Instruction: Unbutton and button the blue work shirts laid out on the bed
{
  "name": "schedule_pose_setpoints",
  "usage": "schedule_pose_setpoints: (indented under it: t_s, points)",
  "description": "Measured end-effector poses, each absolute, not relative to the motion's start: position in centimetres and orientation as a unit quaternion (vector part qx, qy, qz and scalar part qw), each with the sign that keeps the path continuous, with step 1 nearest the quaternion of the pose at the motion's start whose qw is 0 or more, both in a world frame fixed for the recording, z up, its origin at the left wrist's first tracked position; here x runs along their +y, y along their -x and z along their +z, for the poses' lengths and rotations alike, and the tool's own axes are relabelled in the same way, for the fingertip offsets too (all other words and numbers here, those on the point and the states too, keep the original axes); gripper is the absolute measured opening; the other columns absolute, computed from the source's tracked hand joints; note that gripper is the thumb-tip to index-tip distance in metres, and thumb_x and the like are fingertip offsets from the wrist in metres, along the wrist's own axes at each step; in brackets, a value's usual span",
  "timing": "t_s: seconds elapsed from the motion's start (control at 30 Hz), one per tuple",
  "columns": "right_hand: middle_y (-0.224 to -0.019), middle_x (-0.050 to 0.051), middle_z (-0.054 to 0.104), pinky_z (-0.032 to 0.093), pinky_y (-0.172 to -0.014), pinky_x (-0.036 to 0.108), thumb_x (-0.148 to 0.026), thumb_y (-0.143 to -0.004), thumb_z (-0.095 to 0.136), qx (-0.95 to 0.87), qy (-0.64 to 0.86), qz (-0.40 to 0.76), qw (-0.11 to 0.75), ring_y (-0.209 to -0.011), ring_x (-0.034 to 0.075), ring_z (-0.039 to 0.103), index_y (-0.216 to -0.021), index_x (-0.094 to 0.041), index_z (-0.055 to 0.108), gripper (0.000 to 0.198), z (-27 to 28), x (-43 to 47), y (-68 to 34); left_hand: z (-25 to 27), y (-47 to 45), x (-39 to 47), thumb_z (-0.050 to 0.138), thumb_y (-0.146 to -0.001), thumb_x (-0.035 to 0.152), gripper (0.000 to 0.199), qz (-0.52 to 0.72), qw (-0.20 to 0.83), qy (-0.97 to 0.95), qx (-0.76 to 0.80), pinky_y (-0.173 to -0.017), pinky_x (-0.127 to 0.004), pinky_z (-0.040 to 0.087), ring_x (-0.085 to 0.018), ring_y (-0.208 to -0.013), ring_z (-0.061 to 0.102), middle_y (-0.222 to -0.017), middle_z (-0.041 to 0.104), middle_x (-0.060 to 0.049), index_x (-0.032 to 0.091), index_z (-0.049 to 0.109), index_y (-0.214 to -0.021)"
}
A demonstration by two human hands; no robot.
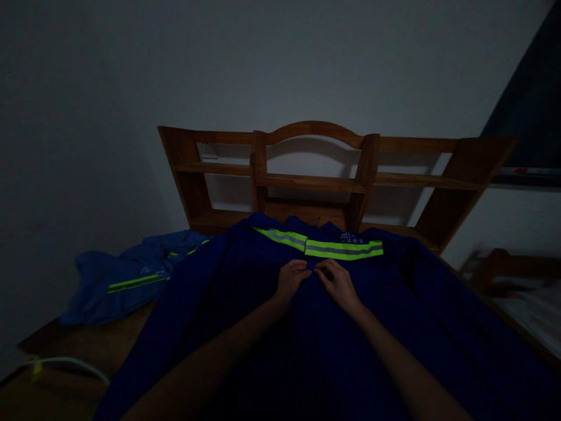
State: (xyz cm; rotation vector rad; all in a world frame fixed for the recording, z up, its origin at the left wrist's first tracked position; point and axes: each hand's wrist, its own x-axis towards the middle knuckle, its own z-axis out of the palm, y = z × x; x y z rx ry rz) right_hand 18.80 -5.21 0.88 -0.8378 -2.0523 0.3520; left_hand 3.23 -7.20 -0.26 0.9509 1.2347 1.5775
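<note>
A dark blue work jacket [263,292] lies spread out in front of me, its collar toward the shelf. Across its chest runs a yellow-green reflective strip [344,249], split at the front opening. My left hand [293,279] pinches the jacket's front edge just below the strip. Right beside it, my right hand [335,280] has thumb and fingers pressed together on the other side of the opening. Both hands nearly meet at the jacket's middle. Dim light hides whether a button or other fastener is between the fingertips.
Behind the jacket stands a wooden shelf unit [311,184] against the wall. A folded lighter blue garment [127,286] with reflective trim lies at the left on the wooden table [100,339]. A pale cable [74,362] curves at the lower left.
</note>
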Motion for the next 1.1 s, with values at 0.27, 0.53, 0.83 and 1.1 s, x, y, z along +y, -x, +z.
schedule_pose_setpoints:
  t_s: [0.27, 0.53, 0.83, 1.1]
  points:
    - [-0.093, 0.004, 0.06, 0.048, -0.078, 0.028, -0.025, -0.088, 0.048, -0.828, 0.333, 0.124, 0.434, -0.085, 0.016, 0.059, -0.102, -0.025, 0.066, 0.023, 0.9, -5.1, -19.0, -0.8, -3.0, -6.8, 0.077, -0.052, 0.02, 0.031, 0.621, 0.457, -0.402, 0.495, -0.055, -0.021, 0.046, -0.012, -0.062, 0.06, -0.074, 0.067, -0.003, 0.015, 0.065, -0.08]
    - [-0.095, 0.004, 0.059, 0.048, -0.075, 0.027, -0.026, -0.085, 0.053, -0.829, 0.339, 0.123, 0.428, -0.082, 0.016, 0.059, -0.105, -0.026, 0.064, 0.023, 0.3, -4.7, -18.9, -0.9, -2.7, -6.5, 0.078, -0.049, 0.016, 0.033, 0.606, 0.45, -0.437, 0.489, -0.054, -0.021, 0.046, -0.012, -0.062, 0.06, -0.071, 0.065, -0.002, 0.016, 0.064, -0.079]
    - [-0.098, 0.005, 0.058, 0.049, -0.068, 0.027, -0.028, -0.084, 0.054, -0.827, 0.339, 0.143, 0.426, -0.072, 0.014, 0.058, -0.108, -0.024, 0.062, 0.025, 0.0, -4.5, -19.0, -1.4, -2.4, -6.1, 0.076, -0.053, 0.016, 0.031, 0.586, 0.424, -0.478, 0.498, -0.052, -0.021, 0.046, -0.013, -0.061, 0.06, -0.075, 0.065, -0.003, 0.015, 0.064, -0.082]
    - [-0.097, 0.004, 0.058, 0.047, -0.071, 0.025, -0.031, -0.086, 0.052, -0.832, 0.349, 0.14, 0.408, -0.078, 0.014, 0.058, -0.107, -0.025, 0.062, 0.024, -0.4, -4.0, -19.1, -1.4, -2.5, -6.1, 0.078, -0.054, 0.024, 0.032, 0.591, 0.44, -0.466, 0.489, -0.05, -0.021, 0.048, -0.013, -0.06, 0.06, -0.069, 0.065, -0.003, 0.014, 0.064, -0.081]
